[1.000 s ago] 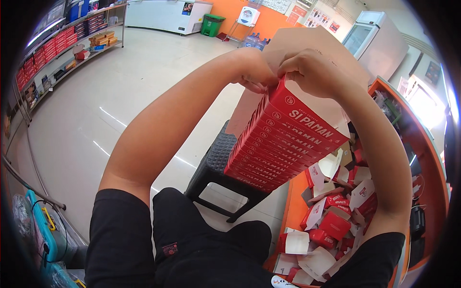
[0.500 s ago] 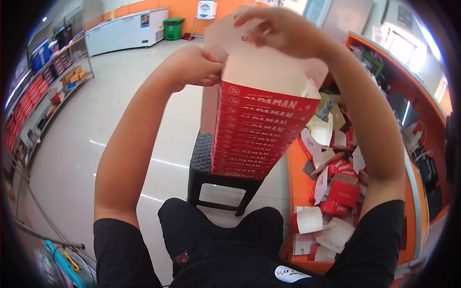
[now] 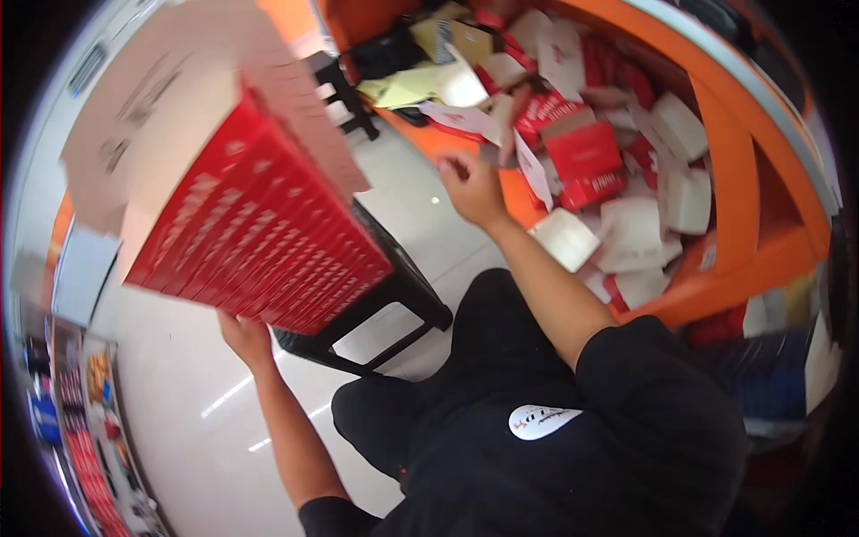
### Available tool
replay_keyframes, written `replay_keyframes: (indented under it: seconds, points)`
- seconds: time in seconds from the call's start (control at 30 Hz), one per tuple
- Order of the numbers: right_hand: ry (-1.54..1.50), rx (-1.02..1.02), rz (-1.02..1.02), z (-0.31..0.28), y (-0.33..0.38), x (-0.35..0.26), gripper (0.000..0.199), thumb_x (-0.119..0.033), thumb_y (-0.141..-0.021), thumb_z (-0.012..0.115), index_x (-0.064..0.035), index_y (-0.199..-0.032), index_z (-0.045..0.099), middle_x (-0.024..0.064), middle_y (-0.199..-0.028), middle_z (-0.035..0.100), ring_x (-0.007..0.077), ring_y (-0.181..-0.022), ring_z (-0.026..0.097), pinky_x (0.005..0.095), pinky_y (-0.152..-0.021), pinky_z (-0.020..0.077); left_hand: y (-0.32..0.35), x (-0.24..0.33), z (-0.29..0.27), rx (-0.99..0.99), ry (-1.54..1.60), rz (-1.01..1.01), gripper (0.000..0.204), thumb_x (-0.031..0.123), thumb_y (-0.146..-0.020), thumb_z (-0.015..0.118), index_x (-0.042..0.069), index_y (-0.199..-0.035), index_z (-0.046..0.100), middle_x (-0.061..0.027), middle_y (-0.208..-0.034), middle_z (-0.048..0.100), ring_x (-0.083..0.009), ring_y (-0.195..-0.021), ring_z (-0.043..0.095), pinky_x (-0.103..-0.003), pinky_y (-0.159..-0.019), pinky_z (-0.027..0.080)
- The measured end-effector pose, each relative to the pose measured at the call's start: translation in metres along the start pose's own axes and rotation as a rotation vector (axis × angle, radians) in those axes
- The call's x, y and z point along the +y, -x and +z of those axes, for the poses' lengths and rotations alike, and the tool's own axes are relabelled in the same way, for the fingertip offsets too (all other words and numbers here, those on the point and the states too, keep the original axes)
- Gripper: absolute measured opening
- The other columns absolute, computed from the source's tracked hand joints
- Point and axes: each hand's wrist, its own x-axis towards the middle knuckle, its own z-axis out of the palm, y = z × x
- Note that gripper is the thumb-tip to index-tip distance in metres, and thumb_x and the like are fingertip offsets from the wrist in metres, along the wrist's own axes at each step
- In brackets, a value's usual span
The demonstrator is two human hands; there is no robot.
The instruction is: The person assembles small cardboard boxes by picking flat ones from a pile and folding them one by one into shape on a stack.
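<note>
Shop floor, left hand (image 3: 243, 338) under red carton (image 3: 259, 242)

Bright, even indoor light fills my view, and the pale floor (image 3: 179, 421) throws back thin white streaks of glare beside my left arm. The red carton (image 3: 259, 242) I hold is smeared by motion blur, its print unreadable. My right hand (image 3: 472, 185) is soft too. The fisheye bends the orange bin rim (image 3: 761, 134) into a curve, and the corners fall off into black
</note>
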Motion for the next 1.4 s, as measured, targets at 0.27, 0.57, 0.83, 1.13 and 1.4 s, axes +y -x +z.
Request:
replay_keyframes:
  seconds: [0.27, 0.57, 0.83, 1.13, 1.4]
  points:
    - [0.874, -0.112, 0.221, -0.105, 0.204, 0.121, 0.045, -0.008, -0.08, 0.07, -0.0045, -0.122, 0.057, 0.0167, -0.126, 0.052, 0.0355, -0.118, 0.05, 0.0433, -0.095, 0.0429, 0.064, -0.05, 0.039, -0.058, -0.15, -0.099, 0.03, 0.018, -0.085, 0.064, -0.003, -0.106, 0.067, -0.0211, -0.105, 0.07, -0.0374, -0.096, 0.065, -0.041, -0.083, 0.048]
    - [0.891, -0.542, 0.562, -0.139, 0.186, 0.094, 0.022, -0.005, -0.087, 0.056, -0.0036, -0.107, 0.064, 0.0211, -0.105, 0.065, 0.0367, -0.102, 0.062, 0.0469, -0.089, 0.0481, 0.065, -0.059, 0.031, -0.007, -0.167, -0.108, 0.027, 0.013, -0.086, 0.056, -0.004, -0.103, 0.068, -0.0219, -0.098, 0.071, -0.0394, -0.09, 0.065, -0.044, -0.081, 0.048]
    - [0.202, -0.238, -0.044, -0.087, 0.122, -0.086, 0.016, -0.001, -0.082, 0.069, -0.0009, -0.098, 0.07, 0.0166, -0.098, 0.067, 0.0341, -0.1, 0.063, 0.0361, -0.083, 0.0498, 0.119, 0.003, 0.031, 0.3, 0.344, -0.009, 0.017, -0.001, -0.093, 0.051, -0.001, -0.108, 0.058, -0.0115, -0.11, 0.058, -0.0209, -0.102, 0.057, -0.031, -0.09, 0.046]
    - [0.205, -0.077, -0.667, -0.07, 0.048, -0.141, 0.032, 0.001, -0.075, 0.071, -0.0055, -0.106, 0.068, 0.0119, -0.107, 0.067, 0.0273, -0.099, 0.066, 0.0372, -0.085, 0.0506, 0.023, 0.098, -0.039, 0.308, 0.599, 0.04, 0.034, 0.018, -0.1, 0.046, -0.001, -0.127, 0.052, -0.0118, -0.125, 0.055, -0.0193, -0.106, 0.055, -0.031, -0.087, 0.047]
    - [0.149, -0.056, -0.811, -0.037, -0.06, -0.248, 0.02, 0.004, -0.078, 0.067, -0.0024, -0.097, 0.071, 0.0092, -0.087, 0.069, 0.0279, -0.073, 0.066, 0.0361, -0.068, 0.0514, -0.112, 0.184, -0.131, -0.322, 0.291, -0.269, 0.052, 0.044, -0.091, 0.059, 0.0, -0.12, 0.061, -0.0094, -0.109, 0.064, -0.0154, -0.093, 0.062, -0.028, -0.08, 0.052]
